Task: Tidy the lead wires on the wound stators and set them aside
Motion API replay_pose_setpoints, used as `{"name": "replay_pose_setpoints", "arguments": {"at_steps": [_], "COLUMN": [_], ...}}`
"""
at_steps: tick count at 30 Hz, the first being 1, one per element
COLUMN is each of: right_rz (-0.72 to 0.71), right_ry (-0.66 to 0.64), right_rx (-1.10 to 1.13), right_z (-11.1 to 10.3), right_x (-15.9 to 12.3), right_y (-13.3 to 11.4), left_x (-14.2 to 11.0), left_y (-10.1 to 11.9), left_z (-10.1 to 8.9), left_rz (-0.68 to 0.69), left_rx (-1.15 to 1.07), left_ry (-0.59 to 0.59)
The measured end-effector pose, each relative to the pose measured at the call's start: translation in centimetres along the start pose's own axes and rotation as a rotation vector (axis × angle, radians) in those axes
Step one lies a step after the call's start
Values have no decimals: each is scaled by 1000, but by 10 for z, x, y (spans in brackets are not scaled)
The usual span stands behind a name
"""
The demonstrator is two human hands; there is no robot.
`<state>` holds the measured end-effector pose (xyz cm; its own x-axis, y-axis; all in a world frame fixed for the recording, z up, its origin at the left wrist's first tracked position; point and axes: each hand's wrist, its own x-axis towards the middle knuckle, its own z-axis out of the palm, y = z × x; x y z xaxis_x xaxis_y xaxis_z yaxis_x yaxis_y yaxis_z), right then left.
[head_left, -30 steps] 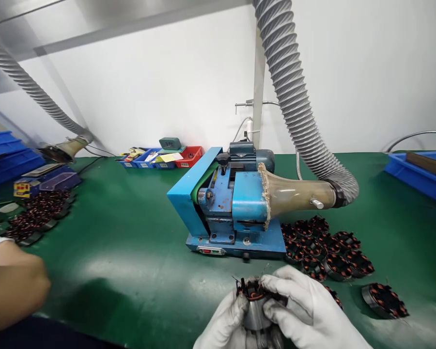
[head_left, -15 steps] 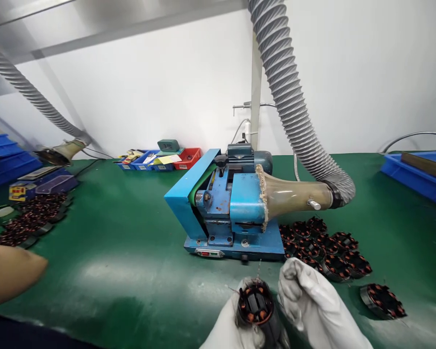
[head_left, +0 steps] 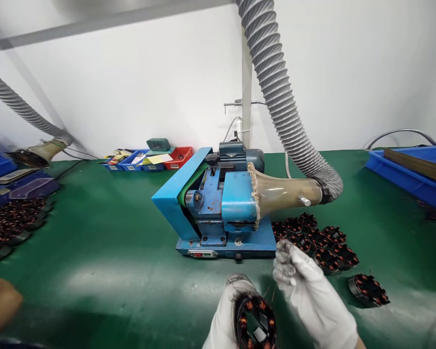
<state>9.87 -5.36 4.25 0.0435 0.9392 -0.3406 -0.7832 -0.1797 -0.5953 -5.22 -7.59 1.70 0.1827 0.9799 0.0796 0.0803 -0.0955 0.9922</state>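
Both my hands wear white gloves near the bottom middle. My left hand (head_left: pixel 227 310) is wrapped round a motor stator (head_left: pixel 255 324), a dark ring with copper windings, its open end turned toward me. My right hand (head_left: pixel 305 288) is raised just right of it, fingertips pinched together near thin wire ends that stick up from the stator; what they pinch is too fine to make out. A blue bench machine (head_left: pixel 218 208) stands right behind my hands.
A ribbed grey hose (head_left: pixel 276 92) with a tan funnel (head_left: pixel 283 193) feeds the machine. Several stators (head_left: pixel 312 237) lie right of it, one apart (head_left: pixel 368 290). More stators (head_left: pixel 10 225) lie far left. Another person's arm (head_left: pixel 0 305) shows bottom left. Blue trays (head_left: pixel 407 169) sit right.
My left hand has tilted the stator so its open end faces me. My right hand has let go of it and lifted away, pinching. The other person's arm has drawn back left.
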Motion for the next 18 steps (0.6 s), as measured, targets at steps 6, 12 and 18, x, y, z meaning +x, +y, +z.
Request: {"name": "replay_pose_setpoints", "arguments": {"at_steps": [6,12,18], "right_rz": [-154,-204,-250], "right_ry": [-181,-6,20], "right_rx": [-640,-228,-479], "right_z": [7,-5,-1], "right_x": [-3,14,16], "right_y": [-2,-11,24], "left_x": [2,3,27], "left_y": [-1,-9,-11], "left_z": [13,17,20], "left_rz": [269,220,-121], "left_rx": [180,221,-103], "left_ry": [68,201,207]}}
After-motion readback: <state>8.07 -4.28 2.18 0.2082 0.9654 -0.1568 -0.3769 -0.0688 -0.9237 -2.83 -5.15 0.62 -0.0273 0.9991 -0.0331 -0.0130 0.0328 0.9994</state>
